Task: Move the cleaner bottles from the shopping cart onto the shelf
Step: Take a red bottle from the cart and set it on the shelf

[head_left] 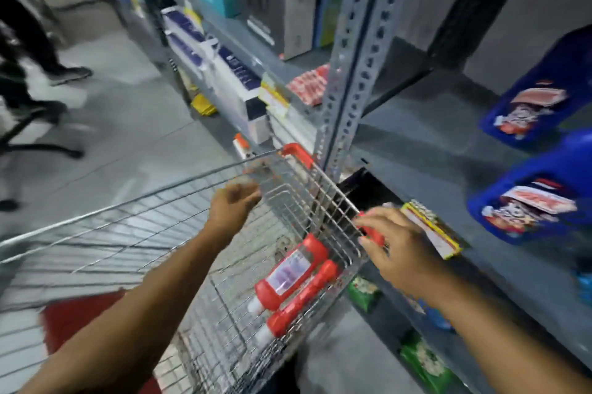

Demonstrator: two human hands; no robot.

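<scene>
Cleaner bottles (290, 275): two, red with white caps, lying side by side on the wire floor of the shopping cart (134, 233), against its right wall near the corner by the shelf (432, 150). One shows a pale label; the print is too blurred to read.

Blue bottles (531, 207): two, on the shelf toward its right end, one behind the other, each with a red-and-white label; writing not legible.

Left hand (232, 206): grip curled loosely, fingers bent inward, over the far end wall of the cart; whether it touches the wire cannot be told.

Right hand (392, 244): fingers spread and bent down over the red corner piece (373, 233) of the cart's right rim, touching it; whether the grip is closed round it cannot be told.

Yellow-edged shelf tag (432, 230): one, on the shelf's front edge just beside the right hand.

Green packets (419, 361): two, on the lower shelf.
</scene>
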